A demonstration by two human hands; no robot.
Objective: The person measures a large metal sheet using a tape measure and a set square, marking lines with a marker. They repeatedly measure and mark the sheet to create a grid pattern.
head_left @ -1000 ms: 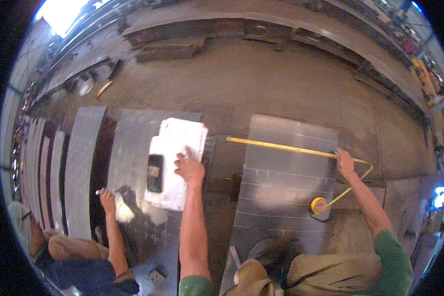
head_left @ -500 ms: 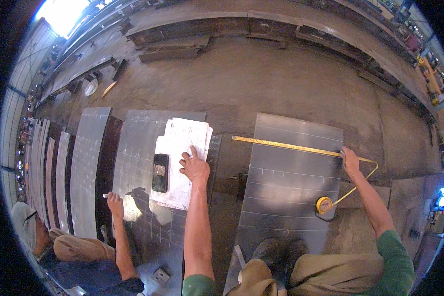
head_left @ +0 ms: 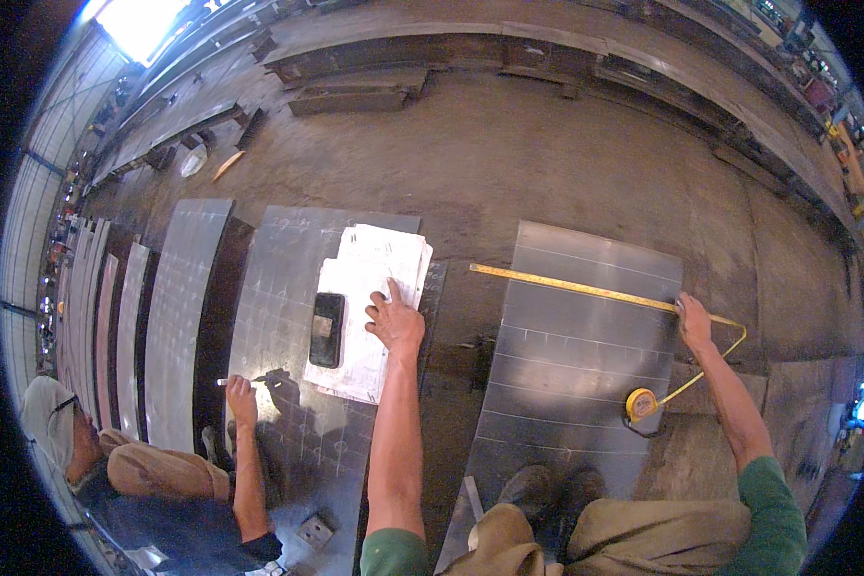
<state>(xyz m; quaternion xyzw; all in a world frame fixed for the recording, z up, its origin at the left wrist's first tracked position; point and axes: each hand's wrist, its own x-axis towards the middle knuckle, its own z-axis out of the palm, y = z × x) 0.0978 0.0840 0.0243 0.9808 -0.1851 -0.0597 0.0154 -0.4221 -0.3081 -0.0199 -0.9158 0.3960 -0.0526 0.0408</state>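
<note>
My left hand (head_left: 398, 322) rests on a stack of white papers (head_left: 355, 374), index finger stretched out on the sheet and the other fingers loosely bent. Beside it on the papers lies a black phone (head_left: 327, 331). At the right edge of a dark steel plate (head_left: 576, 370), my right hand (head_left: 694, 322) has its fingers closed on the yellow blade of a tape measure (head_left: 586, 288). The blade stretches across the plate, bends beyond my hand and runs back to the yellow tape case (head_left: 640, 404) lying on the plate. Chalk lines cross the plate. Whether my right fingers also hold something small is unclear.
On my left a co-worker's hand (head_left: 241, 396) holds a short white stick over the marked plate (head_left: 269, 259) under the papers. More plates (head_left: 182, 288) stand in a row further left. Long steel beams (head_left: 384, 53) lie across the back. My shoes (head_left: 530, 488) are at the plate's near end.
The whole view has shifted slightly, so things sit a little further right. Both my hands keep their places on the papers and the blade. The co-worker's head shows more at the left.
</note>
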